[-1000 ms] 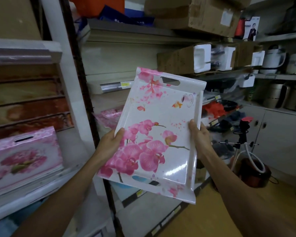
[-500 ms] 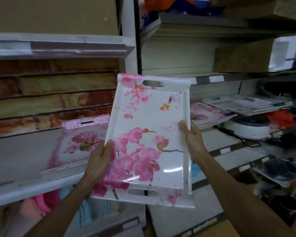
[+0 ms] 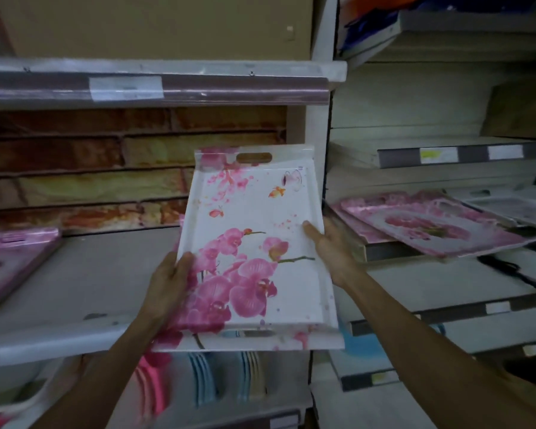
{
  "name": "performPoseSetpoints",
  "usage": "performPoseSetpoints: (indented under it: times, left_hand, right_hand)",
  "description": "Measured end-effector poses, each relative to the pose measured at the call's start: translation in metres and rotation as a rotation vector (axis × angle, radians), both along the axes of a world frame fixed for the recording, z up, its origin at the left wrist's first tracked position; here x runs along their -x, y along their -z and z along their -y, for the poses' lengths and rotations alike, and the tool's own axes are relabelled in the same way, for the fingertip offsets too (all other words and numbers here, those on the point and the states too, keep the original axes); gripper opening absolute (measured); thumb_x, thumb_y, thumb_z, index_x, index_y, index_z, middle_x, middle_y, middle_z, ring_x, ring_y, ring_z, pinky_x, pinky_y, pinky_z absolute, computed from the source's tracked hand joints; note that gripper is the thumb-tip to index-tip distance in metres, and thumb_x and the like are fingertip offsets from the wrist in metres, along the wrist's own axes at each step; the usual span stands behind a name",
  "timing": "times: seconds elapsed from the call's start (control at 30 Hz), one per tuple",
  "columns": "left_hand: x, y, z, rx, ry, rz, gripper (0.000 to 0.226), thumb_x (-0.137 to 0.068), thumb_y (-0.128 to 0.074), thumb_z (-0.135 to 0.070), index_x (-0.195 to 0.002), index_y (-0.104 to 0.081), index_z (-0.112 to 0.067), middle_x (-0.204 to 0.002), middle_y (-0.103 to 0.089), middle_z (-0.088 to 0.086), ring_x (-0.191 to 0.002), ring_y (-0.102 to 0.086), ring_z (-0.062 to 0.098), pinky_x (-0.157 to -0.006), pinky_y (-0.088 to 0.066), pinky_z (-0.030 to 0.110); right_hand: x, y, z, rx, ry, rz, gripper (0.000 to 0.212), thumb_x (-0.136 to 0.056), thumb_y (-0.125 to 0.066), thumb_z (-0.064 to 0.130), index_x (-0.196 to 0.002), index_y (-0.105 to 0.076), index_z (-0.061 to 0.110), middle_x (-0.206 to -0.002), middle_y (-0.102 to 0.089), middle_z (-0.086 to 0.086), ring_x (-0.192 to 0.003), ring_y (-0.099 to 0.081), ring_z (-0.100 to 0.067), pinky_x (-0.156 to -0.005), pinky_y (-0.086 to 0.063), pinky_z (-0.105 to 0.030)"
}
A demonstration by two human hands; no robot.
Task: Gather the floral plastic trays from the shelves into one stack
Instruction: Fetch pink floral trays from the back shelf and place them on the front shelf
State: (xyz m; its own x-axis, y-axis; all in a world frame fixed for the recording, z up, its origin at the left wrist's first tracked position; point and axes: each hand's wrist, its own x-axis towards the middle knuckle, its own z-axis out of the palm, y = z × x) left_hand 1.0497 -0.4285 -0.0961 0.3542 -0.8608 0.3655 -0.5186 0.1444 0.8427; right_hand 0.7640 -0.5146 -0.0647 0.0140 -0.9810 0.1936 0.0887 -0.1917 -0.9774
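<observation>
Since a moment ago the orchid tray (image 3: 254,243) sits lower, over the white shelf (image 3: 75,292). Left hand (image 3: 167,283) and right hand (image 3: 331,249) each keep a grip on its side edges (thumbs on top). More pink trays (image 3: 430,224) lie at right.

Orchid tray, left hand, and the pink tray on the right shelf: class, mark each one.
orchid tray (image 3: 270,218): head view, white centre panel.
left hand (image 3: 167,283): head view, back of hand.
pink tray on the right shelf (image 3: 427,227): head view, printed inner face.
</observation>
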Motion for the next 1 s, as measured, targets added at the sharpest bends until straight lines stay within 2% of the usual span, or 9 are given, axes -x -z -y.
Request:
performPoseSetpoints:
  times: [0.1,0.23,0.33,0.4,0.53,0.7,0.77,0.9,1.0]
  left_hand:
    - [-0.027,-0.002,0.024,-0.003,-0.067,-0.045,0.037,-0.1,-0.043,-0.041,-0.085,-0.056,-0.01,-0.075,-0.063,0.008,-0.061,-0.055,0.019,-0.054,-0.043,0.027]
    - [-0.061,-0.006,0.054,-0.045,-0.114,-0.068,0.038,-0.098,-0.045,-0.037,-0.075,-0.057,-0.009,-0.067,-0.062,0.007,-0.055,-0.053,0.02,-0.053,-0.041,0.026]
    - [-0.082,-0.005,0.072,-0.075,-0.1,-0.067,0.036,-0.095,-0.051,-0.031,-0.07,-0.058,-0.006,-0.058,-0.059,0.008,-0.049,-0.051,0.023,-0.053,-0.042,0.028]
    - [-0.091,-0.002,0.08,-0.109,-0.085,-0.073,0.027,-0.093,-0.057,-0.029,-0.086,-0.058,-0.002,-0.063,-0.062,0.01,-0.049,-0.053,0.022,-0.048,-0.044,0.027]
    - [-0.101,0.002,0.093,-0.144,-0.084,-0.061,0.025,-0.093,-0.059,-0.024,-0.106,-0.048,-0.006,-0.076,-0.065,0.011,-0.055,-0.057,0.022,-0.05,-0.044,0.026]
    - [-0.108,0.01,0.104,-0.172,-0.105,0.044,0.025,-0.096,-0.053,-0.02,-0.112,-0.053,0.0,-0.088,-0.069,0.018,-0.068,-0.061,0.028,-0.054,-0.042,0.027]
    - [-0.108,0.015,0.104,-0.19,-0.092,0.06,0.025,-0.097,-0.052,-0.02,-0.111,-0.053,0.0,-0.088,-0.068,0.017,-0.068,-0.061,0.027,-0.053,-0.042,0.026]
    - [-0.106,0.026,0.104,-0.228,-0.096,0.105,0.023,-0.098,-0.05,-0.017,-0.105,-0.057,0.003,-0.094,-0.07,0.022,-0.074,-0.059,0.027,-0.065,-0.042,0.029]
    - [-0.104,0.034,0.104,-0.275,-0.092,0.128,0.026,-0.098,-0.049,-0.017,-0.105,-0.06,0.006,-0.099,-0.07,0.023,-0.081,-0.062,0.03,-0.073,-0.046,0.032]
  right_hand:
    - [-0.025,0.005,0.012,0.017,-0.014,-0.061,0.02,-0.096,-0.06,0.023,-0.115,-0.056,0.02,-0.101,-0.068,0.006,-0.089,-0.067,-0.013,-0.069,-0.057,-0.023]
    - [-0.052,0.011,0.028,0.026,-0.044,-0.202,0.031,-0.095,-0.06,0.018,-0.125,-0.051,0.018,-0.099,-0.064,0.01,-0.081,-0.062,0.0,-0.052,-0.048,-0.007]
    - [-0.068,0.016,0.04,0.009,-0.061,-0.272,0.039,-0.095,-0.058,0.01,-0.134,-0.05,0.015,-0.11,-0.064,-0.001,-0.081,-0.063,-0.003,-0.06,-0.052,-0.012]
    - [-0.075,0.018,0.047,-0.008,-0.056,-0.283,0.042,-0.095,-0.057,0.008,-0.135,-0.051,0.016,-0.112,-0.065,-0.003,-0.082,-0.065,-0.008,-0.063,-0.053,-0.017]
    - [-0.086,0.021,0.059,-0.046,-0.031,-0.281,0.039,-0.094,-0.059,0.007,-0.131,-0.058,0.016,-0.111,-0.065,-0.002,-0.081,-0.064,-0.008,-0.054,-0.049,-0.01]
    - [-0.095,0.034,0.07,-0.087,-0.003,-0.307,0.039,-0.091,-0.059,0.002,-0.129,-0.061,0.012,-0.12,-0.066,-0.009,-0.101,-0.063,-0.023,-0.083,-0.051,-0.027]
    - [-0.097,0.04,0.072,-0.102,0.001,-0.33,0.04,-0.091,-0.059,0.001,-0.13,-0.061,0.011,-0.122,-0.066,-0.009,-0.104,-0.063,-0.024,-0.088,-0.05,-0.029]
    - [-0.095,0.051,0.072,-0.123,0.007,-0.382,0.039,-0.091,-0.059,0.002,-0.128,-0.062,0.012,-0.116,-0.066,-0.002,-0.098,-0.062,-0.018,-0.064,-0.048,-0.013]
    - [-0.092,0.055,0.073,-0.129,0.007,-0.417,0.038,-0.09,-0.059,0.002,-0.128,-0.063,0.01,-0.116,-0.066,-0.003,-0.096,-0.061,-0.017,-0.059,-0.044,-0.008]
